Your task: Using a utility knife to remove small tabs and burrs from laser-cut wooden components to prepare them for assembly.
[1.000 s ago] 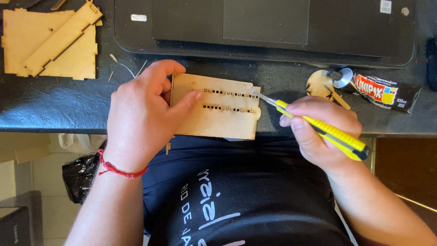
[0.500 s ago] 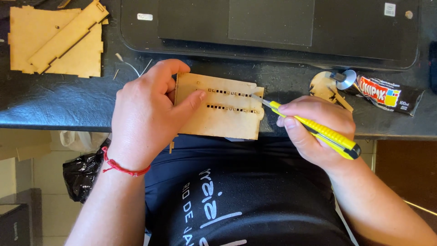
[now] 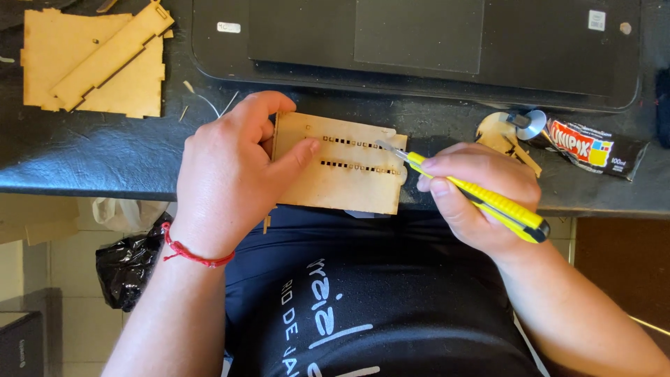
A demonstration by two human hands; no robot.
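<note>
Holding: left hand (image 3: 227, 178) grips a thin wooden panel (image 3: 338, 174) from its left end, thumb pressed flat on the top face, fingers curled over the far edge.
Cutting tool: right hand (image 3: 481, 195) closed around a yellow utility knife (image 3: 481, 197), blade tip touching the right end of the panel, near the upper row of small square holes.
Panel place: between both hands, lying on the front edge of the dark table (image 3: 91, 157), partly over the lap.
Wrist: red string bracelet (image 3: 192, 253) on the left arm.
Beyond the right hand: glue tube (image 3: 583, 143) with a small wooden piece (image 3: 499, 136) beside it.
Beyond the left hand: stacked wooden sheets (image 3: 94, 63).
Further ahead: black laptop (image 3: 419, 42), closed.
</note>
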